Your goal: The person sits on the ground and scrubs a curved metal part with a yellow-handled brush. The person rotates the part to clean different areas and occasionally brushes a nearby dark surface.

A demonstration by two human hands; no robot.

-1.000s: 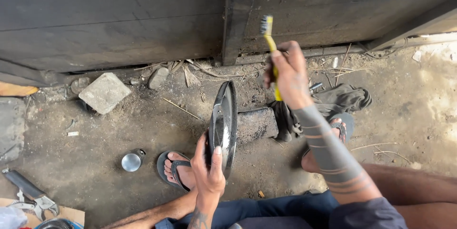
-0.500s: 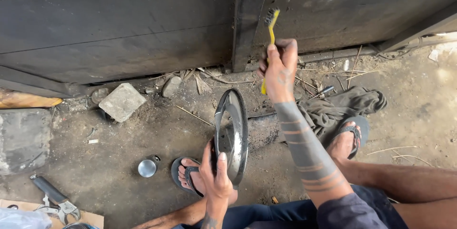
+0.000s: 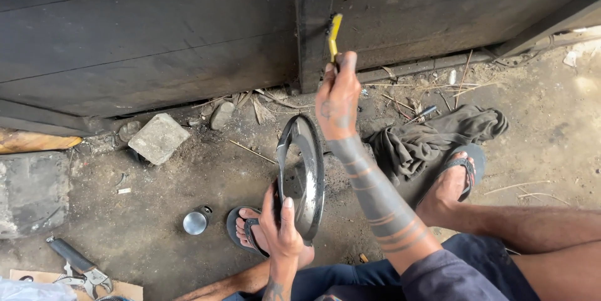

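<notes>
My left hand (image 3: pixel 281 226) grips the lower rim of a round, dark, shiny metal cover (image 3: pixel 303 174) that stands on edge on the dirt floor between my feet. My right hand (image 3: pixel 338 96) is raised above and behind the cover, shut on a yellow toothbrush (image 3: pixel 333 34) whose bristle end points up against the dark metal wall. A dark grey rag (image 3: pixel 432 138) lies crumpled on the ground to the right of that arm.
A concrete block (image 3: pixel 158 138) and stones lie by the wall at left. A small metal cup (image 3: pixel 196 221) stands near my left sandal (image 3: pixel 245 229). Locking pliers (image 3: pixel 81 265) rest at lower left on cardboard. My right sandalled foot (image 3: pixel 456 176) is beside the rag.
My right hand has lifted the toothbrush a little higher toward the wall. The cover has stayed upright in my left hand, turned slightly.
</notes>
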